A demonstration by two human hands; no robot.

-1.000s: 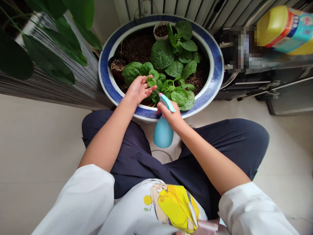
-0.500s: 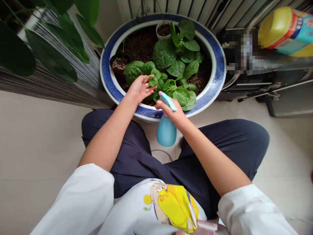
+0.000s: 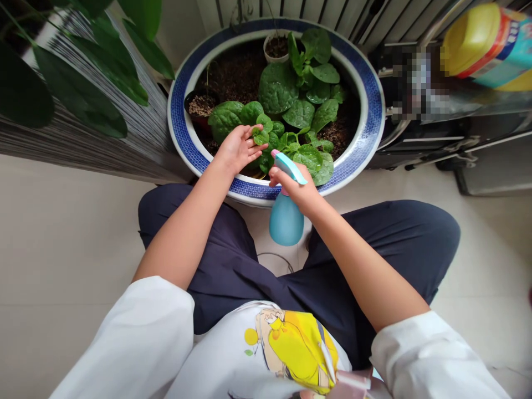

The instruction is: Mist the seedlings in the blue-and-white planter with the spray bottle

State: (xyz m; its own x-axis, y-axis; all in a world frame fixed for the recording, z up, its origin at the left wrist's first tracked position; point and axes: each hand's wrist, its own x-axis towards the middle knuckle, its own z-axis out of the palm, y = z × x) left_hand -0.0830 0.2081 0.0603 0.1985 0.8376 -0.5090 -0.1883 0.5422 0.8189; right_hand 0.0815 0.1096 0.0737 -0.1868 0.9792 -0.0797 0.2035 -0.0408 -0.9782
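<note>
Wrapped round the neck of a blue spray bottle (image 3: 286,220), my right hand (image 3: 300,187) keeps it upright at the near rim. The pink nozzle points toward the leaves. My left hand (image 3: 241,148) is palm up, its fingers stretched under a small leafy sprig (image 3: 261,136) and touching it. Broad green leaves (image 3: 278,87), some with water drops, grow in a large oval planter (image 3: 182,113) with a blue and white rim. Dark soil (image 3: 236,72) shows behind them.
A white cup of soil (image 3: 276,47) and a small dark pot (image 3: 202,104) sit inside the planter. Hanging leaves (image 3: 106,61) are at upper left. A yellow container (image 3: 474,41) lies at upper right beside a metal-framed cart. A radiator (image 3: 270,8) stands behind.
My right hand and the spray bottle have shifted slightly to the right. My left hand stays under the sprig. The whole view has moved a little.
</note>
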